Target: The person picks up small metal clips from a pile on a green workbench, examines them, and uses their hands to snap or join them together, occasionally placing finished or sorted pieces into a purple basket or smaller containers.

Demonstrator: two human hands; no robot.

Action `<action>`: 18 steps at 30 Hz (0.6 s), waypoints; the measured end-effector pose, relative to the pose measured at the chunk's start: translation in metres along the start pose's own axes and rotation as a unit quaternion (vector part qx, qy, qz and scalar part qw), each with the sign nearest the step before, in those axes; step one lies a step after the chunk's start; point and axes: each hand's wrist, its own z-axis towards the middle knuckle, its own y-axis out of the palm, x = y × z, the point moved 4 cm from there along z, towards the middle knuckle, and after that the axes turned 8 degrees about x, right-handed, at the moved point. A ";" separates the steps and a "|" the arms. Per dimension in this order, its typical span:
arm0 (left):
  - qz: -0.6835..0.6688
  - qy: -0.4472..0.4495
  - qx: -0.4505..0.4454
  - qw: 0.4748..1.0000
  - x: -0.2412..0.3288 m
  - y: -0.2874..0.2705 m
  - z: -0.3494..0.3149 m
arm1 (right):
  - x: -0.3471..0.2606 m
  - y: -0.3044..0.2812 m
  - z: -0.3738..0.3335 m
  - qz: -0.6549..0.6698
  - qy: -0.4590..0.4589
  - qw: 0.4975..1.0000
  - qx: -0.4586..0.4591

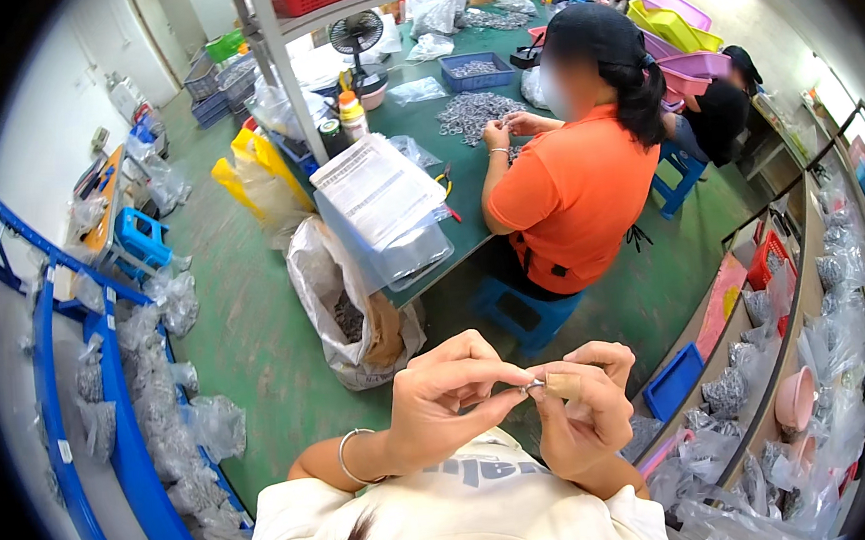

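Note:
A small silvery metal piece (533,385) sits between my fingertips in front of my chest. My left hand (446,397) pinches it between thumb and forefinger. From the other side, my right hand (590,404) has its thumb and forefinger closed on the same piece, with a tan wrap round the forefinger. The fingers cover most of the piece, so its exact shape is hard to make out. A bangle (343,459) circles my left wrist.
Ahead, a co-worker in orange (583,194) sits on a blue stool (526,314) at a green table (437,265) bearing a pile of metal rings (477,116). An open white sack (317,268) stands on the floor. Shelves with bagged parts flank me: blue (127,422) left, brown (755,428) right.

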 end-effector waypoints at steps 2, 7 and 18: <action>-0.005 0.004 -0.013 1.000 -0.009 -0.004 0.019 | 0.011 0.007 0.010 -0.025 -0.016 1.000 0.010; 0.002 -0.010 -0.043 0.999 -0.026 -0.022 0.070 | 0.035 0.035 0.037 -0.075 -0.045 0.995 0.042; -0.092 -0.211 -0.024 0.973 -0.105 -0.082 0.167 | 0.134 0.144 0.076 0.404 0.497 0.765 0.061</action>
